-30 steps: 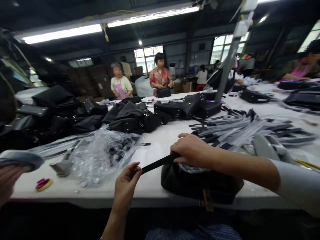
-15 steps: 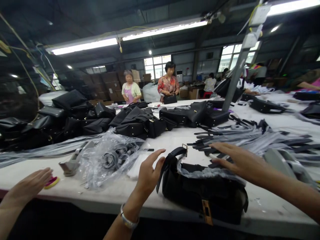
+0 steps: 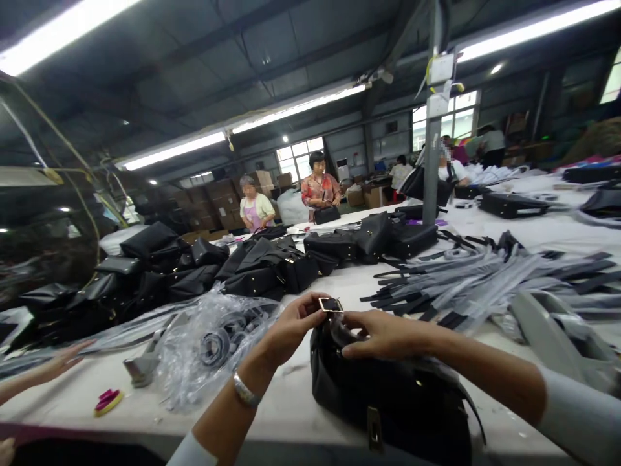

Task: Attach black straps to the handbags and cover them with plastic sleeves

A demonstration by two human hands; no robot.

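A black handbag (image 3: 388, 401) with a gold clasp lies at the table's front edge before me. My left hand (image 3: 294, 327), a bracelet at its wrist, pinches the end of the bag's strap beside a gold-coloured buckle (image 3: 331, 305). My right hand (image 3: 381, 333) has come in from the right, its fingers closed round the strap and the wrap (image 3: 345, 333) just below the buckle. How much of the strap lies inside my fingers is hidden.
A clear plastic bag of rolled straps (image 3: 216, 349) and a tape dispenser (image 3: 140, 362) lie left. Wrapped straps (image 3: 460, 278) and another dispenser (image 3: 557, 330) are right. Black bags (image 3: 262, 265) line the back. A co-worker's hand (image 3: 63, 362) reaches in from the left.
Both my hands were open and apart; now they have come together and closed on the strap by the buckle. The co-worker's hand has left the pink-and-yellow item. The view has shifted.
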